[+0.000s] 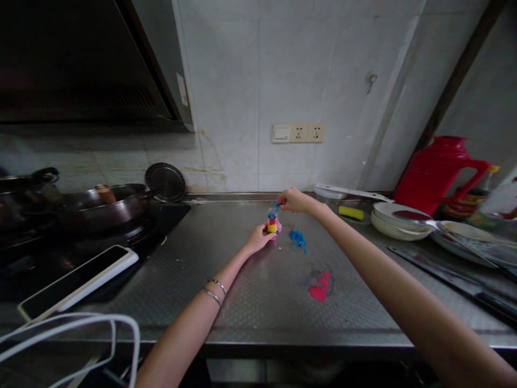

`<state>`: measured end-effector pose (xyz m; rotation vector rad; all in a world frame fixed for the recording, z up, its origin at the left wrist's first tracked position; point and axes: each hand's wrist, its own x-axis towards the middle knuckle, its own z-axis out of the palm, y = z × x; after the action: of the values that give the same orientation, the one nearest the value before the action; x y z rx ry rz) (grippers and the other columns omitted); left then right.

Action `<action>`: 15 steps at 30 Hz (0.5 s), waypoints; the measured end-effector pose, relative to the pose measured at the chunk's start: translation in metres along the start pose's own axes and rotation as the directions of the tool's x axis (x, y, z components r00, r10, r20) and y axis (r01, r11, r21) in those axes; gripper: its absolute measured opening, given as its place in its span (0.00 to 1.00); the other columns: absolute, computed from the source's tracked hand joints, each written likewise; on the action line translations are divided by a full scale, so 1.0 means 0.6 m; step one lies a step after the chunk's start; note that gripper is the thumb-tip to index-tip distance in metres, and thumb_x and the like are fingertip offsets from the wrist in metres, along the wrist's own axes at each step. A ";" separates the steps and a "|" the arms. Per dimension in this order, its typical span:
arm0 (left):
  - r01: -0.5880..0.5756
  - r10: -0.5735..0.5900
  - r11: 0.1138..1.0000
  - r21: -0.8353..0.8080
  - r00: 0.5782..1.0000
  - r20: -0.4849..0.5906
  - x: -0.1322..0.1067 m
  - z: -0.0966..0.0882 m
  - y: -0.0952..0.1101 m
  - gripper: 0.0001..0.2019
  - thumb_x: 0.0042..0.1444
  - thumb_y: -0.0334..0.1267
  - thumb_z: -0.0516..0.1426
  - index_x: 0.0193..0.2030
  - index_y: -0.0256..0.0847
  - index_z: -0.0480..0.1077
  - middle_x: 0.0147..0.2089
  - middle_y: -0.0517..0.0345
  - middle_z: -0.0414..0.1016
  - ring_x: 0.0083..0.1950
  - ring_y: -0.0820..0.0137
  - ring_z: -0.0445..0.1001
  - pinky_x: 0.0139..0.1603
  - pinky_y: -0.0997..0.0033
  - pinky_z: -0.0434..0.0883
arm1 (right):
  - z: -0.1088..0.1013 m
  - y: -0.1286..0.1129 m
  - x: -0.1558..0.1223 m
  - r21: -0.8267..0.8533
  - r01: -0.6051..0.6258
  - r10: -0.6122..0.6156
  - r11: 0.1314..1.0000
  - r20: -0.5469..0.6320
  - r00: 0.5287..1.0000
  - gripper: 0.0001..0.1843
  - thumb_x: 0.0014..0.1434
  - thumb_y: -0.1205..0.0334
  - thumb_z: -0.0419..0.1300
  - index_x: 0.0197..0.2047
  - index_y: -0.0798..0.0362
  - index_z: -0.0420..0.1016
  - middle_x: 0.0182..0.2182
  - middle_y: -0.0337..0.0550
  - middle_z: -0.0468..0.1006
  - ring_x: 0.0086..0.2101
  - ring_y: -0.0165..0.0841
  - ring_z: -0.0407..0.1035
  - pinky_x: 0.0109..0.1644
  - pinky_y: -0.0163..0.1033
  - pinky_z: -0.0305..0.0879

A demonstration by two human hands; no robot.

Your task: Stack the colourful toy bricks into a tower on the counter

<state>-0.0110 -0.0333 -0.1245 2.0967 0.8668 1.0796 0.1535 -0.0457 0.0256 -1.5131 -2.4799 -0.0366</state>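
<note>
My left hand point(258, 237) is closed around a small clear container point(272, 221) standing upright on the steel counter point(226, 280); it shows blue, red and yellow layers inside. My right hand point(294, 200) pinches a bit of blue stuff just above the container's mouth. A small pile of the same blue material point(298, 238) lies on the counter to the right of the container. Nearer to me lies a red patch point(321, 289) on the steel.
A phone in a white case point(78, 280) and white cables point(72, 337) lie at the left front. Dark pans point(100, 207) sit on the stove at left. At right are stacked plates point(398, 221), a red jug point(438, 172), a yellow sponge point(350, 213) and a knife point(452, 280).
</note>
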 end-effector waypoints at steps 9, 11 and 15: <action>0.041 -0.041 0.999 0.002 0.999 -0.015 -0.002 0.001 0.002 0.16 0.46 0.36 0.57 0.44 0.34 0.68 0.40 0.51 0.75 0.39 0.67 0.72 0.44 0.67 0.67 | -0.004 -0.020 0.033 -0.093 0.057 -0.042 0.994 0.153 0.987 0.13 0.46 0.70 0.58 0.37 0.55 0.78 0.29 0.43 0.79 0.25 0.28 0.70 0.26 0.28 0.60; 0.041 -0.041 0.999 -0.003 0.999 -0.016 -0.002 0.001 0.003 0.17 0.46 0.36 0.58 0.44 0.34 0.68 0.41 0.51 0.74 0.40 0.67 0.72 0.45 0.66 0.66 | -0.001 -0.023 0.038 -0.099 0.090 -0.075 0.991 0.148 0.986 0.12 0.45 0.72 0.58 0.34 0.55 0.79 0.29 0.42 0.79 0.27 0.29 0.70 0.27 0.28 0.60; 0.048 -0.048 0.999 -0.012 0.999 -0.006 -0.002 0.000 0.003 0.18 0.46 0.36 0.58 0.45 0.34 0.68 0.41 0.51 0.74 0.40 0.66 0.72 0.45 0.65 0.66 | 0.005 -0.025 0.041 -0.089 0.107 -0.096 0.990 0.118 0.988 0.13 0.44 0.74 0.57 0.32 0.53 0.79 0.28 0.41 0.79 0.28 0.29 0.70 0.27 0.27 0.60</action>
<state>-0.0109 -0.0356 -0.1237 2.0535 0.9068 1.0639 0.1287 -0.0306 0.0296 -1.4611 -2.6791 -0.0898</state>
